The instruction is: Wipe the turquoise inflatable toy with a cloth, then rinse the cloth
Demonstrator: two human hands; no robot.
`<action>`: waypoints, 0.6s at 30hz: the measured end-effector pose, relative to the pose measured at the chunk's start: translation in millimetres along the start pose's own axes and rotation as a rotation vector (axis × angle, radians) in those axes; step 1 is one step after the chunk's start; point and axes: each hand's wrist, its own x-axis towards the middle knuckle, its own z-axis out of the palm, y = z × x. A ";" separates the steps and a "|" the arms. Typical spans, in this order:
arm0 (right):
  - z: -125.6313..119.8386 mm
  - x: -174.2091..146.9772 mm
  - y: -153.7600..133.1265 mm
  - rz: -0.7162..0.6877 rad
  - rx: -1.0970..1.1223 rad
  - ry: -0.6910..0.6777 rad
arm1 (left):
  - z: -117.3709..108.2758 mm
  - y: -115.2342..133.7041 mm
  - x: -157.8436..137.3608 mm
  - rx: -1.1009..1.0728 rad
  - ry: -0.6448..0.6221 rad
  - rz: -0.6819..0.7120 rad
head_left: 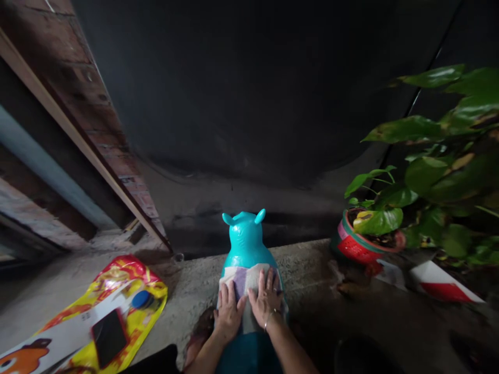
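Two hands, left and right, lie side by side, fingers loosely spread, palms down on a striped cloth. We note the cloth draped over the back of a turquoise animal toy, centred below us, head pointing away. A black panel blocks the space beyond its head. Left of it we log a yellow-red bag, a phone and a blue cap; right, a potted plant, leaves overhanging the floor.

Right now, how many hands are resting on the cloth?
2: the left hand on the left part of the striped cloth, the right hand, with a bracelet, on its right part.
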 end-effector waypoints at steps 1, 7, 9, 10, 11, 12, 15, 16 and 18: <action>5.2 -11.6 3.5 -0.006 -0.005 0.006 | 2.6 -4.4 -8.4 0.000 -0.011 0.006; 30.6 -62.5 40.1 -0.107 0.036 0.084 | 9.9 -38.9 -56.3 0.024 -0.063 0.056; 26.7 -56.7 53.3 -0.099 0.086 0.072 | 2.4 -44.8 -59.1 0.015 -0.052 0.073; 22.6 -49.8 58.5 -0.074 0.105 0.064 | -2.9 -44.9 -57.2 0.015 -0.036 0.084; 17.8 -41.6 62.5 -0.043 0.118 0.058 | -9.0 -42.8 -53.6 0.019 -0.015 0.097; 12.9 -33.2 65.0 -0.017 0.126 0.054 | -15.2 -38.7 -48.8 0.030 0.006 0.116; -0.3 -15.9 65.7 -0.003 0.151 0.045 | -31.6 -19.1 -32.8 0.068 0.041 0.216; -4.2 -14.2 64.7 -0.015 0.162 0.044 | -35.5 -11.7 -28.5 0.080 0.043 0.259; -12.9 -16.1 62.7 -0.057 0.189 0.060 | -40.2 1.8 -22.3 0.110 0.028 0.334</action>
